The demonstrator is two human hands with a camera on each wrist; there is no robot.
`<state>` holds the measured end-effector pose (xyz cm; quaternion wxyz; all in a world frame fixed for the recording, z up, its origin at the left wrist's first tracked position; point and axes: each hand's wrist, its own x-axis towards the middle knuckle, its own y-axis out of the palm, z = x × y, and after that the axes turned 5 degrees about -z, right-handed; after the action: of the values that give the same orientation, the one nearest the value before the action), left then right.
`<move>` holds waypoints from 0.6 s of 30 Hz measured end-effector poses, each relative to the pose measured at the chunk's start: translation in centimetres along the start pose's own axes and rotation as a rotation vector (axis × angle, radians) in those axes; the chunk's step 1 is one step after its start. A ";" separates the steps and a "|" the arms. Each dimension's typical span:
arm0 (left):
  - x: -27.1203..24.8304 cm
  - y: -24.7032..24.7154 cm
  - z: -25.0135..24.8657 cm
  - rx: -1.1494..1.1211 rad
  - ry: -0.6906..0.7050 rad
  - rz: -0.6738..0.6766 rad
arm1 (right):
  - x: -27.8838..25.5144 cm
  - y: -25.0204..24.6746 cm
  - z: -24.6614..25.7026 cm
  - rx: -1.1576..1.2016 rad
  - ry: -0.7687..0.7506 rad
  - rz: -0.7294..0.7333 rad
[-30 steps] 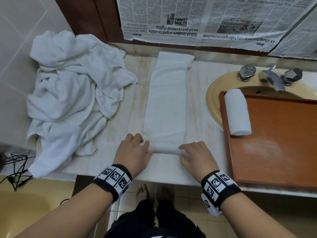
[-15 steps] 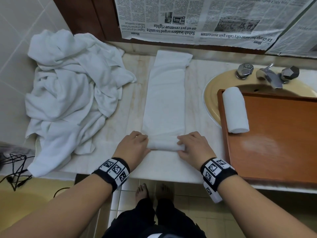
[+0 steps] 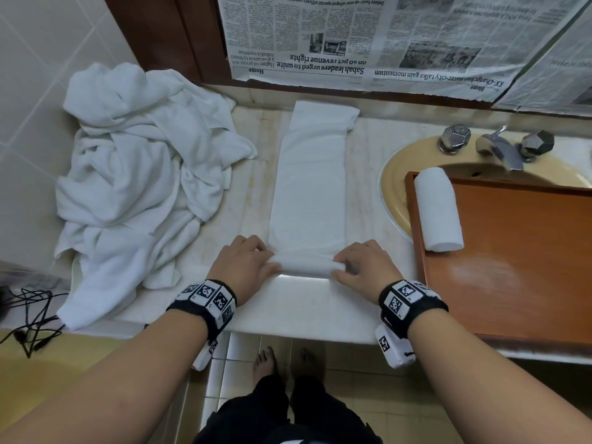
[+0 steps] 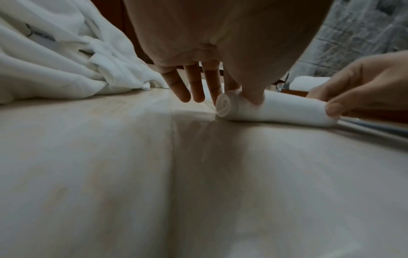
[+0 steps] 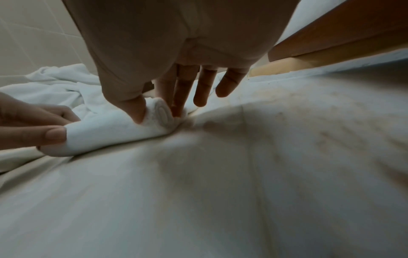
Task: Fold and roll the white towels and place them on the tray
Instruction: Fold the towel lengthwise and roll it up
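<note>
A long folded white towel (image 3: 309, 187) lies lengthwise on the marble counter (image 3: 298, 306), its near end wound into a short roll (image 3: 306, 267). My left hand (image 3: 243, 267) pinches the roll's left end (image 4: 227, 104) between thumb and forefinger, its other fingers straight. At the right end (image 5: 161, 113) of the roll, my right hand (image 3: 362, 270) pinches the same way. A finished rolled towel (image 3: 439, 209) lies at the left edge of the wooden tray (image 3: 512, 251).
A heap of loose white towels (image 3: 134, 174) fills the counter's left side against the tiled wall. The tray sits over a yellow sink (image 3: 394, 174) with a chrome tap (image 3: 499, 149). Newspaper (image 3: 384, 43) covers the wall behind. Black cables (image 3: 28, 315) hang at the lower left.
Both hands have moved away from the counter's front edge with the roll, which has taken up more of the flat towel and grown thicker.
</note>
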<state>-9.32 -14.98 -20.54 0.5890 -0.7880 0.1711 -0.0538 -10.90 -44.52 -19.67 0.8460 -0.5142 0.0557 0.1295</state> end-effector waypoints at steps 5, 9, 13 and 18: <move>1.6 -1.1 -0.1 -0.191 -0.181 0.110 | 0.9 -0.7 0.3 0.093 0.076 0.049; 2.1 -1.9 -0.4 -0.245 -0.305 0.124 | 1.7 -1.9 0.5 0.220 0.216 0.143; 2.7 -2.7 -0.5 -0.374 -0.469 0.087 | 2.8 -2.3 0.5 0.331 0.343 0.127; 4.4 -3.8 -1.4 -0.318 -0.548 0.135 | 2.6 -2.2 0.8 0.408 0.346 0.075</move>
<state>-4.85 -16.73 -17.02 0.4847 -0.8423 0.0642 0.2269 -7.85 -44.36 -18.00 0.9047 -0.3452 0.2432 0.0571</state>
